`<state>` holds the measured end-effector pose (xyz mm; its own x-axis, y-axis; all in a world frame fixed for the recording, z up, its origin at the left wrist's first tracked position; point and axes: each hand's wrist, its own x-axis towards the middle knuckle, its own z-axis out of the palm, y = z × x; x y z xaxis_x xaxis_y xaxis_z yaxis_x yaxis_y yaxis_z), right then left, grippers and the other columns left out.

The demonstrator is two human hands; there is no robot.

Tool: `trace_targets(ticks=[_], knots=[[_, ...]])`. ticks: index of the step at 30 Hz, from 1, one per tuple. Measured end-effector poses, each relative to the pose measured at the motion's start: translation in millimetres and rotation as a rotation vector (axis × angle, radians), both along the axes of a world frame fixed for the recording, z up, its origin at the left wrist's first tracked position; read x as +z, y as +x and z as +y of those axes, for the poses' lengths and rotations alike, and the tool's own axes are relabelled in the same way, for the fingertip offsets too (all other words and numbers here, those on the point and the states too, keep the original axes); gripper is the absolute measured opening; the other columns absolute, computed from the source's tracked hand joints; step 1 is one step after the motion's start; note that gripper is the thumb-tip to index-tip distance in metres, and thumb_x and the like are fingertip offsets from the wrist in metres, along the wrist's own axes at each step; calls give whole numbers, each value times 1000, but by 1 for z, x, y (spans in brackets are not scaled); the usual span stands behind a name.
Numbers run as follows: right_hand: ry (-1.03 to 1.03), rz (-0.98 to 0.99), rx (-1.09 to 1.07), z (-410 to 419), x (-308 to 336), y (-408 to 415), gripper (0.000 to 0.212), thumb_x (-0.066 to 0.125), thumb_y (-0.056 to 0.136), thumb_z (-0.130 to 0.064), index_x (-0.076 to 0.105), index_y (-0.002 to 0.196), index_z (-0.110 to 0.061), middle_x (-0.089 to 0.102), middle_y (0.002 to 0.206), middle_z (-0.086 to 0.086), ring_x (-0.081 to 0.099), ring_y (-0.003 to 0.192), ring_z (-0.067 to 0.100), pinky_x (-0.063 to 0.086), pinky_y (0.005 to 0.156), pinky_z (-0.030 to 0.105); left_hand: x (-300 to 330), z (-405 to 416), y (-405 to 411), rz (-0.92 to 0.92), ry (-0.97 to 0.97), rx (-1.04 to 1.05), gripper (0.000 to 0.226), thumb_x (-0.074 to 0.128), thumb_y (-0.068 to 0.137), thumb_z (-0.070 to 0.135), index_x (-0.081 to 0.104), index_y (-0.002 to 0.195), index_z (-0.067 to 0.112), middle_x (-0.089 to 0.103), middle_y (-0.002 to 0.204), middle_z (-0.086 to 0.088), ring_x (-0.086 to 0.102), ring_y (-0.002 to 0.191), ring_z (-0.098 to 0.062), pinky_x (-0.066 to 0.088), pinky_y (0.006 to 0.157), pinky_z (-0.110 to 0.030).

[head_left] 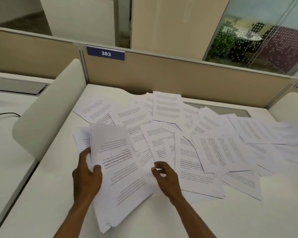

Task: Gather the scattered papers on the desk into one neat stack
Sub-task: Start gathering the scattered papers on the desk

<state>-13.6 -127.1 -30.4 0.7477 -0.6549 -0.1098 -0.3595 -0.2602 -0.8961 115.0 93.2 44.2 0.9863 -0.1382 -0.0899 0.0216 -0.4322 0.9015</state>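
In the head view, a tan partition (179,74) runs across beyond both hands, carrying a blue plate marked 383 (105,53). A pale rounded side screen (48,107) stands up on the outer side of the left hand (86,177), and a dark cable (5,115) lies farther out on that side. Beyond the partition, glass shows green plants (225,38).

Loose printed sheets (213,143) cover the white table (179,220) ahead of and outward from the right hand (165,177), overlapping at many angles, some lengthwise across, some slanted; they crowd right up against the gathered pile.

The gathered stack (122,172) lies between the two hands, its long axis running from near the person up and away, tilted slightly; its print reads upside down. Its near end is fanned unevenly. The left hand grips the stack's edge, thumb curled over the top sheet. The right hand has its fingers half curled, thumb and fingertips pinching the opposite edge of the stack.
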Motion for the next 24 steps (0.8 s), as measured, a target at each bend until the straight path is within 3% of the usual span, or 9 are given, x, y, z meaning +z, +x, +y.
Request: trace_targets(ticks=[3, 6, 8, 11, 13, 16, 19, 22, 24], knots=[[184, 64, 72, -7, 12, 2, 43, 70, 85, -53, 59, 125, -40, 65, 123, -17, 59, 113, -4, 49, 99, 28, 31, 11, 5, -101, -60, -92, 52, 58, 95, 0, 43, 133, 32, 57, 114, -2, 59, 81, -16, 53, 68, -32], [407, 17, 185, -4, 26, 14, 78, 73, 77, -63, 41, 144, -41, 51, 144, -13, 47, 134, 5, 41, 111, 37, 56, 11, 10, -166, -137, -260, 57, 59, 91, -5, 44, 120, 42, 58, 112, 12, 60, 91, -1, 47, 70, -20], [465, -105, 250, -4, 40, 22, 72, 76, 84, -41, 41, 146, -30, 55, 144, -6, 50, 135, 14, 44, 110, 39, 65, 6, 12, -186, -210, -376, 57, 60, 84, 3, 45, 115, 49, 57, 112, 30, 58, 99, 12, 50, 76, -9], [501, -317, 153, -6, 70, 21, 49, 75, 86, -10, 57, 132, -10, 67, 128, 11, 64, 119, 29, 51, 102, 50, 64, -6, 10, -129, -273, -517, 62, 56, 78, 11, 41, 110, 62, 59, 123, 13, 62, 109, -4, 54, 78, -9], [457, -404, 43, -10, 88, 12, 42, 74, 85, -4, 61, 125, -5, 70, 121, 14, 67, 112, 34, 55, 95, 53, 60, -16, 8, -128, -359, -541, 80, 64, 78, 4, 29, 120, 62, 61, 126, 15, 63, 115, -15, 56, 82, -12], [326, -454, -43, -14, 105, -10, 36, 76, 84, -2, 65, 118, -5, 73, 113, 11, 71, 104, 31, 60, 85, 49, 60, -32, -7, -218, -401, -498, 114, 67, 80, -20, 3, 149, 45, 50, 132, 40, 63, 114, -18, 52, 90, -10], [226, -414, -45, -13, 93, -37, 38, 81, 80, -8, 67, 114, -12, 74, 110, 3, 70, 104, 22, 60, 83, 35, 41, -43, -17, -233, -419, -408, 125, 69, 76, -20, -6, 157, 38, 42, 152, 18, 55, 128, -10, 50, 100, -18], [146, -294, -74, -17, 65, -59, 53, 89, 72, -23, 66, 120, -23, 72, 111, -4, 67, 107, 15, 58, 85, 28, 11, -46, -24, -120, -385, -380, 121, 85, 72, 1, 10, 154, 50, 34, 160, 9, 51, 134, -7, 46, 105, -22], [138, -260, -85, -22, 50, -66, 48, 87, 75, -24, 67, 119, -25, 73, 109, -1, 69, 104, 19, 60, 84, 38, -7, -50, -31, -43, -306, -390, 86, 90, 66, 33, 46, 135, 58, 60, 138, 13, 60, 118, 2, 49, 95, -9]])
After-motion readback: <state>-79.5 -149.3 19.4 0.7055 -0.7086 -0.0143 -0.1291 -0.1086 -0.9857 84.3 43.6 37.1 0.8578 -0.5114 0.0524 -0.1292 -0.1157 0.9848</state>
